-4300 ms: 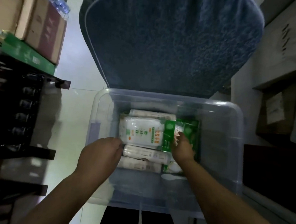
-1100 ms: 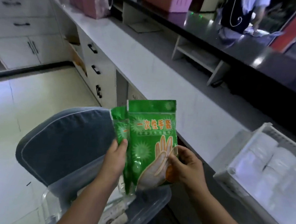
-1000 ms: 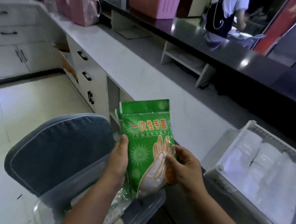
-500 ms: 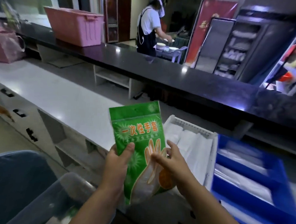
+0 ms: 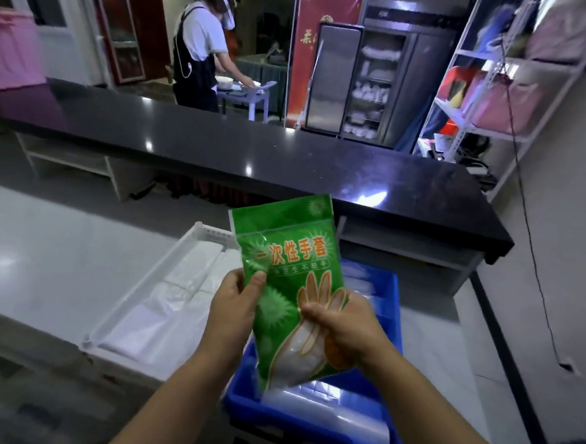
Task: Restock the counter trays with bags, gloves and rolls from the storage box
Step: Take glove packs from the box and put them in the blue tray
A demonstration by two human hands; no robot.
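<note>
I hold green packs of disposable gloves point(image 5: 288, 273) upright in both hands, above the counter trays. My left hand point(image 5: 233, 307) grips the left edge, thumb on the front. My right hand point(image 5: 342, 322) grips the lower right part, fingers across the printed hand. Under the packs sits a blue tray point(image 5: 391, 296) with clear plastic bags in it. To its left lies a white tray point(image 5: 132, 301) holding folded white bags. The storage box is out of view.
The trays rest on a pale counter point(image 5: 42, 261). Behind it runs a higher black counter point(image 5: 254, 151). A person in an apron point(image 5: 200, 55) works at a table far back. Metal shelving point(image 5: 492, 79) stands at the right.
I took the glove packs out of the storage box and turned right. The view swung from the box and chair to the trays, and the packs now hang over the blue tray.
</note>
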